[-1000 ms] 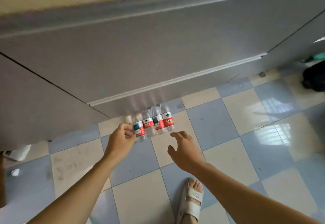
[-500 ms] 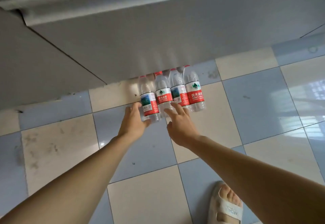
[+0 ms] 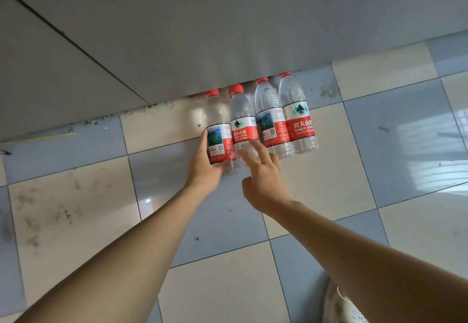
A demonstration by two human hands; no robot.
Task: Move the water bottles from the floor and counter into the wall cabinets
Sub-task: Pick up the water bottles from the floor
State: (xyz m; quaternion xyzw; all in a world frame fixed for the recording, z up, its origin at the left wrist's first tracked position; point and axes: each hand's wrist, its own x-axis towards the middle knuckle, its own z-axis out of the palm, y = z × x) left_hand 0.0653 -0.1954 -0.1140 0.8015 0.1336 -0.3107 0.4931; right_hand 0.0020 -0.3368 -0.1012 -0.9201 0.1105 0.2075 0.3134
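Left hand [image 3: 206, 166] curled in a grip, right hand [image 3: 266, 183] reaching, fingers [image 3: 257, 147] spread

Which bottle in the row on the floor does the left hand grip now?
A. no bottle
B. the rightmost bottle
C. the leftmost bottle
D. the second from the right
C: the left hand wraps its fingers round the lower label of the leftmost bottle, while the right hand only reaches with spread fingers toward the second bottle.

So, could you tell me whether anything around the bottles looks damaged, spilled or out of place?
Nothing spilled or damaged. The four water bottles stand upright, capped, against the cabinet base. Only oddity: dark scuff marks and grime on the floor tiles.
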